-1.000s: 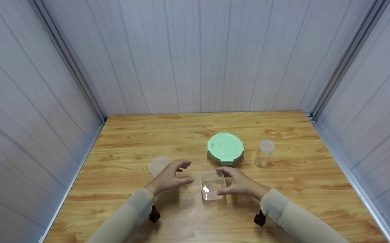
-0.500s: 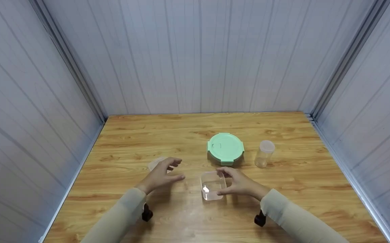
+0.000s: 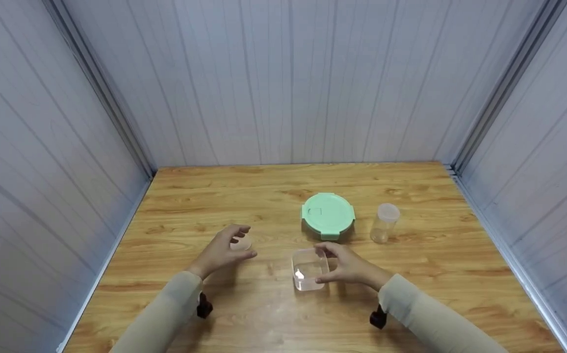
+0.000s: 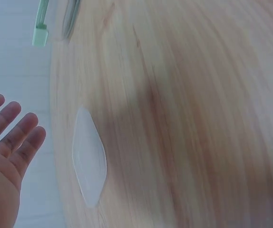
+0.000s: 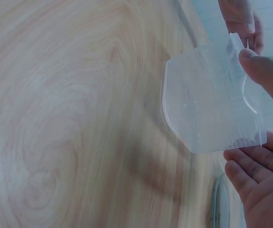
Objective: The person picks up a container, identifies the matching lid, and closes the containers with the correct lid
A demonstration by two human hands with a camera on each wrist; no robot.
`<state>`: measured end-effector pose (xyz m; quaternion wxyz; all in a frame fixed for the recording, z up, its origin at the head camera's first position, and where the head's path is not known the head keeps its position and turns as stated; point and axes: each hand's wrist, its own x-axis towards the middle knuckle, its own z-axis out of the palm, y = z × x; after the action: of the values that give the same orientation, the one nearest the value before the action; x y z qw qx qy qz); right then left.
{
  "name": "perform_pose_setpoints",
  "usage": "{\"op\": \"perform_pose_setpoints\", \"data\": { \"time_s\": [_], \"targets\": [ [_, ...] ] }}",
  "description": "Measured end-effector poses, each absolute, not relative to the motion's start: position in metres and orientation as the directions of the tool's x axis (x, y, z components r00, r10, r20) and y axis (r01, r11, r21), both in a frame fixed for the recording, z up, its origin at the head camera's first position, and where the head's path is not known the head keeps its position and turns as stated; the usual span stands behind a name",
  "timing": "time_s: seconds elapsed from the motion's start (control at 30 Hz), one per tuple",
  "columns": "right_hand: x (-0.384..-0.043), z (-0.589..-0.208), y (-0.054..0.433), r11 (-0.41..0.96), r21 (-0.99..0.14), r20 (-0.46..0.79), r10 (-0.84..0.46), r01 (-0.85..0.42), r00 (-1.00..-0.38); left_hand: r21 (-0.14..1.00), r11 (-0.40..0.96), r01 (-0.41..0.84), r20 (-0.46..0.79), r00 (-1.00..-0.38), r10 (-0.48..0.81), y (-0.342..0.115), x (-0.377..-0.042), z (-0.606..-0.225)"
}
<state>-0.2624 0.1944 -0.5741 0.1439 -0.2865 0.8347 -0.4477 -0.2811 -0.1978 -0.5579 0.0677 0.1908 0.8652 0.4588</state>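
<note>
My right hand (image 3: 351, 264) holds a clear square plastic container (image 3: 308, 268) by its right side. In the right wrist view its thumb lies at the rim of the container (image 5: 208, 95), with the fingers along the other side. The container stands upright on the table. To the left, my left hand (image 3: 222, 251) hovers with spread fingers and nothing in it. Beneath it, partly covered by the fingers in the head view, lies a thin translucent lid (image 3: 242, 243). The left wrist view shows this lid (image 4: 90, 159) flat on the wood, apart from the fingers.
Behind the square container stands a round food container (image 3: 327, 214) with a light green clip-on lid. A clear cylindrical jar (image 3: 385, 223) with a whitish lid is to its right. Pale panelled walls (image 3: 283, 88) enclose the wooden table (image 3: 273, 318) at the back and sides.
My left hand has moved left, away from the square container and over the translucent lid. The right hand and the container have stayed put.
</note>
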Motion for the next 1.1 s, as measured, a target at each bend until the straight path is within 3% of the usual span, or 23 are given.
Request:
{"op": "perform_pose_setpoints", "data": {
  "time_s": [1.1],
  "targets": [
    [-0.264,-0.573,0.194,0.445,-0.822,0.010,-0.613,-0.355,-0.790,0.800,0.596,0.072,-0.083,-0.970,0.228,-0.234,-0.306,-0.576]
  ]
}}
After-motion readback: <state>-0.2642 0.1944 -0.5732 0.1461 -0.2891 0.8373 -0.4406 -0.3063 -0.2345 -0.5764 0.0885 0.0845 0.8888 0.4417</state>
